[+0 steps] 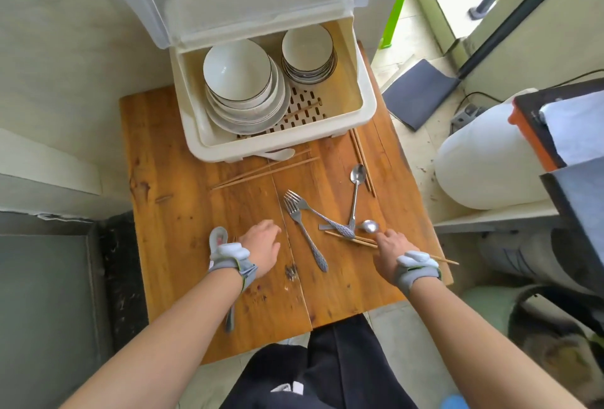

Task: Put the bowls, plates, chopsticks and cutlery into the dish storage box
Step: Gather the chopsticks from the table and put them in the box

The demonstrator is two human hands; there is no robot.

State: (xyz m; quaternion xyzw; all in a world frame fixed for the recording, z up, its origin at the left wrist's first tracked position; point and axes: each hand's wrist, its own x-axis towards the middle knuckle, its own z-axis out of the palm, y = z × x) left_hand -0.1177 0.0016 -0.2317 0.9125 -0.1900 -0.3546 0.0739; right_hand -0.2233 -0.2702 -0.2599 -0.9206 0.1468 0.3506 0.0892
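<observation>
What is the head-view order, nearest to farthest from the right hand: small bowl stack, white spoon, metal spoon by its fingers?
1. Metal spoon, just ahead of the right hand.
2. White spoon, at the storage box's front edge.
3. Small bowl stack, back right inside the box.

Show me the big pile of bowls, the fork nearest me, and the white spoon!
big pile of bowls (237, 70): head view, inside of the top bowl.
nearest fork (307, 238): head view, middle of its handle.
white spoon (281, 154): head view, its rounded end.
</observation>
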